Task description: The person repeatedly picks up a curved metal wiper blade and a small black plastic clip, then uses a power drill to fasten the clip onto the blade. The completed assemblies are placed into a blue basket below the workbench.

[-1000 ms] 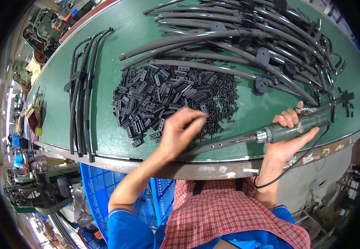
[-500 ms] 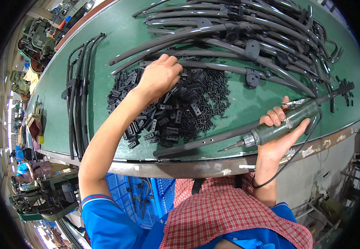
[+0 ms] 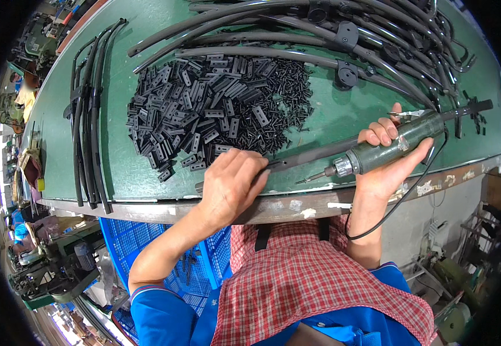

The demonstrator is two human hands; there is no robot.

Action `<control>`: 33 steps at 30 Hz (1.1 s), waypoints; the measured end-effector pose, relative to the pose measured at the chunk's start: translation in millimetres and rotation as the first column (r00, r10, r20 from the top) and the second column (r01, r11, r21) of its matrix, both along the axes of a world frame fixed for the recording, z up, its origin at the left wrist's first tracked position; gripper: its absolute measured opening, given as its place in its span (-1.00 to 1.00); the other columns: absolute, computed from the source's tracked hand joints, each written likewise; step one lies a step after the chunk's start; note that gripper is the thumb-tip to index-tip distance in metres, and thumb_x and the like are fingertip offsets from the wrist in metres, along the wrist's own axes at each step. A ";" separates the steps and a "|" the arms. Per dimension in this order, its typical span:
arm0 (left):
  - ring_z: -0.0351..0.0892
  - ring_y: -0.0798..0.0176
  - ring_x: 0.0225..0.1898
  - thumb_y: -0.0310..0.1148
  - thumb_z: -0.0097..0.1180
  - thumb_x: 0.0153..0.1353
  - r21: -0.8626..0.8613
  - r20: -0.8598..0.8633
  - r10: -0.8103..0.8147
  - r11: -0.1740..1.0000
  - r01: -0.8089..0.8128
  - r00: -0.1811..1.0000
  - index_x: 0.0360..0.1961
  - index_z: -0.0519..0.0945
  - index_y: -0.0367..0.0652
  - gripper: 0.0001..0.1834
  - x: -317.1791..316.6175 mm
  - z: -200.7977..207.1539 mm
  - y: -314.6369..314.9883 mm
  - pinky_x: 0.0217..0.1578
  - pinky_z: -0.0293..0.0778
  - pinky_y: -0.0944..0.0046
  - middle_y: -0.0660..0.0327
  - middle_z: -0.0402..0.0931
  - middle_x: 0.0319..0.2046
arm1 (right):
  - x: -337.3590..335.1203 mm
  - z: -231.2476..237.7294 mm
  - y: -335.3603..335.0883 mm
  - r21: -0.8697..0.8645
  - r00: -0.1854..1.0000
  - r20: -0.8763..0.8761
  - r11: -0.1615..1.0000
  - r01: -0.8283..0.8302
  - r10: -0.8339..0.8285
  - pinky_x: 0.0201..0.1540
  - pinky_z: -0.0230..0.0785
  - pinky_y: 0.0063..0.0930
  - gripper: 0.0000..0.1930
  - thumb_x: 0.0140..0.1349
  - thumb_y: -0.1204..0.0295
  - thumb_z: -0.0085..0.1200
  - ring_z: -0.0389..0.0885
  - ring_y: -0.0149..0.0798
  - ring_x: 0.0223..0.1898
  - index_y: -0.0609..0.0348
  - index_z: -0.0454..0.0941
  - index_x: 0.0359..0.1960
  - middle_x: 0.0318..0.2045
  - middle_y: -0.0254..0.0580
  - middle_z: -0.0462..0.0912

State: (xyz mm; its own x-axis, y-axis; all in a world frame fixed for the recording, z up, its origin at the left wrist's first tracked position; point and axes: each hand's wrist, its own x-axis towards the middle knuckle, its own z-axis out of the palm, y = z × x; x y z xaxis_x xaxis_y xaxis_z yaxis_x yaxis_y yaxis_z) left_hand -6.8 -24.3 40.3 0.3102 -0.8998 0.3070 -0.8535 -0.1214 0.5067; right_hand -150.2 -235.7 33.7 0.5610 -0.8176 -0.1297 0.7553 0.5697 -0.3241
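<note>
A straight dark tube [image 3: 314, 154] with small holes lies along the table's near edge. My left hand [image 3: 233, 181] rests over its left part, fingertips pinched together next to a hole; whatever they hold is hidden. A green electric screwdriver [image 3: 397, 144] is gripped in my right hand [image 3: 388, 173], its bit pointing left just above the table edge near the tube. Beyond my left hand lies a pile of small black two-hole plates [image 3: 187, 112], with a spread of small black screws [image 3: 291, 86] on its right.
Bent black tube frames [image 3: 320, 43] with round joints are heaped at the far side of the green table [image 3: 129, 173]. Several more bent tubes [image 3: 92, 115] stand apart on the left. A blue plastic crate [image 3: 129, 242] sits below the edge. The screwdriver's cord [image 3: 400, 210] loops past my right wrist.
My left hand has come back from above the pile to the tube near the table edge. The right hand still holds the screwdriver in nearly the same place. The view has shifted slightly.
</note>
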 end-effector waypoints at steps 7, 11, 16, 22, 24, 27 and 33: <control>0.60 0.05 -0.27 -0.59 0.25 0.01 -0.147 -0.295 0.132 0.973 -0.181 0.947 -0.25 0.49 -0.27 -0.74 -11.0 -17.9 2.9 -0.24 0.52 0.21 0.02 0.57 -0.24 | -0.4 1.5 1.4 0.004 1.000 -0.005 1.000 0.011 -0.011 -0.42 0.23 -0.49 -0.26 0.24 -0.29 -0.22 0.28 -0.44 -0.51 0.22 0.37 0.03 -0.51 -0.39 0.32; 0.62 0.01 -0.26 -0.61 0.22 0.01 -0.164 -0.049 0.044 0.985 -0.051 0.998 -0.25 0.49 -0.28 -0.75 -6.4 -25.5 -8.7 -0.28 0.56 0.20 -0.01 0.57 -0.23 | -0.9 1.9 2.5 -0.006 1.000 -0.006 1.000 0.006 -0.006 -0.41 0.22 -0.49 -0.26 0.24 -0.28 -0.21 0.28 -0.44 -0.51 0.22 0.36 0.04 -0.52 -0.39 0.31; 0.60 0.02 -0.24 -0.59 0.24 -0.02 -0.169 -0.068 -0.019 0.986 0.007 0.997 -0.24 0.50 -0.29 -0.72 -14.0 -34.3 -3.5 -0.25 0.54 0.20 0.03 0.57 -0.20 | -2.1 0.1 0.5 0.003 1.000 -0.013 1.000 -0.005 0.005 -0.40 0.22 -0.49 -0.26 0.24 -0.28 -0.21 0.27 -0.45 -0.51 0.22 0.35 0.04 -0.52 -0.40 0.30; 0.59 0.02 -0.24 -0.59 0.28 -0.06 -0.204 -0.058 -0.090 0.976 0.076 0.994 -0.23 0.49 -0.28 -0.67 -14.4 -33.5 -5.5 -0.26 0.54 0.19 0.03 0.57 -0.20 | -2.1 1.2 1.0 0.002 1.000 -0.001 1.000 -0.006 0.006 -0.41 0.21 -0.51 -0.27 0.24 -0.28 -0.22 0.26 -0.46 -0.51 0.22 0.35 0.02 -0.52 -0.41 0.30; 0.59 0.02 -0.25 -0.58 0.29 -0.06 -0.204 -0.085 -0.079 0.977 0.060 0.993 -0.24 0.48 -0.28 -0.68 -14.5 -35.6 -4.8 -0.27 0.54 0.19 0.03 0.57 -0.21 | -2.0 1.6 1.6 -0.003 1.000 -0.018 1.000 -0.004 0.004 -0.41 0.21 -0.51 -0.27 0.24 -0.28 -0.23 0.26 -0.46 -0.51 0.22 0.35 0.01 -0.53 -0.41 0.30; 0.58 0.02 -0.26 -0.58 0.29 -0.05 -0.202 -0.146 -0.070 0.979 0.040 0.987 -0.27 0.46 -0.27 -0.69 -14.8 -38.5 -3.1 -0.28 0.53 0.19 0.02 0.57 -0.22 | -0.7 7.5 3.1 -0.025 0.999 -0.042 1.000 -0.002 0.001 -0.42 0.21 -0.50 -0.26 0.24 -0.29 -0.23 0.25 -0.43 -0.53 0.22 0.35 0.03 -0.55 -0.39 0.29; 0.58 0.02 -0.27 -0.58 0.29 -0.04 -0.211 -0.177 -0.097 0.976 0.059 0.979 -0.27 0.44 -0.26 -0.68 -11.3 -41.8 -1.5 -0.30 0.53 0.18 0.02 0.55 -0.23 | 14.1 46.6 24.9 -0.426 0.999 0.035 0.905 -0.005 0.022 -0.45 0.24 -0.43 -0.06 0.08 -0.39 -0.12 0.30 -0.36 -0.55 0.26 0.25 0.19 -0.56 -0.31 0.32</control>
State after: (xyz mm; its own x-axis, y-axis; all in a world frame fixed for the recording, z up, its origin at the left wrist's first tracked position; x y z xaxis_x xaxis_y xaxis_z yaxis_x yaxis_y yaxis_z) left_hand -18.1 -25.7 -1.5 0.3099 -0.8480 0.4299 -0.7453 0.0640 0.6636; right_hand -136.1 -210.8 80.3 0.5701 -0.7823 0.2510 0.7650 0.3941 -0.5094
